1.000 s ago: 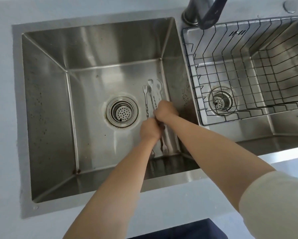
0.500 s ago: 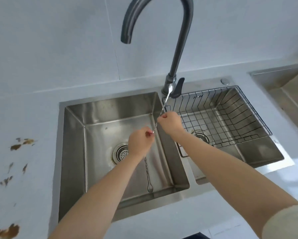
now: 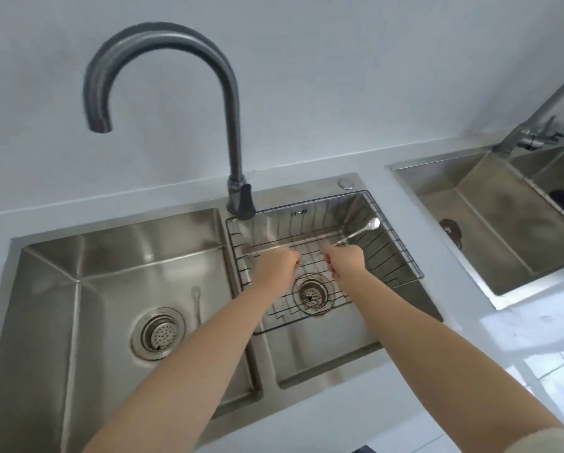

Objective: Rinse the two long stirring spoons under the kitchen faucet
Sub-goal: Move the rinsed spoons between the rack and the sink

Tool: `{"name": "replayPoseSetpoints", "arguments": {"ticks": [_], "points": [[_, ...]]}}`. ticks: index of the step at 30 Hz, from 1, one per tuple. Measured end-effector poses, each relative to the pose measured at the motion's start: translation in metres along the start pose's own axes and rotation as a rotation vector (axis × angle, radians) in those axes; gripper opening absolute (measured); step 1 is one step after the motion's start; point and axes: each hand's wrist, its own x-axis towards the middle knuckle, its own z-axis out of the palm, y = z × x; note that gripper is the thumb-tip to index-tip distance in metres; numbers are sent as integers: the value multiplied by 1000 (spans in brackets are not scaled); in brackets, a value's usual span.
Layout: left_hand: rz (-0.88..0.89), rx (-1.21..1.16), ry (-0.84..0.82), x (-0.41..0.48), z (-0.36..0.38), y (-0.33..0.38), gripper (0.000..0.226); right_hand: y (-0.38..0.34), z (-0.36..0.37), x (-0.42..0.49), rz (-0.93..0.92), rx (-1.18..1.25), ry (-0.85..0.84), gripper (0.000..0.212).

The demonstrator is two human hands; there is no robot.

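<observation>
Pinching stirring spoon in right hand grip, long axis running up-right from grip, bowl outermost, over wire basket. Left hand fisted just beside, contents unclear. Second spoon lies in left basin, nearer left hand. Faucet spout up-left of both grips.

kitchen: steel double sink, gooseneck faucet, wire basket, pale countertop.

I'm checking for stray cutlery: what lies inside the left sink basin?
One long spoon lies on the left basin floor beside the drain strainer. The left forearm covers the basin's near right part, so anything there is hidden.
</observation>
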Motion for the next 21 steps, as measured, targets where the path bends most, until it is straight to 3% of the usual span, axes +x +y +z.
{"name": "replayPoseSetpoints", "arguments": {"ticks": [6,10,13,15,17,18,19,21], "points": [[-12,144,-205,33,56,31,22,25,-39,57,202,-6,-67,19],[-54,170,-324,41,79,27,19,33,-41,81,312,-145,-182,23],[-89,169,-392,43,91,16,20,31,-33,96,212,-297,-281,26],[-105,171,-417,45,96,11,20,26,-27,98,261,-423,-255,30],[-103,177,-438,46,100,9,21,26,-27,85,-45,-929,-341,38],[-101,183,-446,47,101,8,22,26,-28,85,-123,-1001,-374,41],[-97,189,-452,47,103,7,22,30,-29,88,-76,-920,-421,39],[-87,206,-450,47,105,6,22,35,-25,105,201,-590,-433,31]]}}
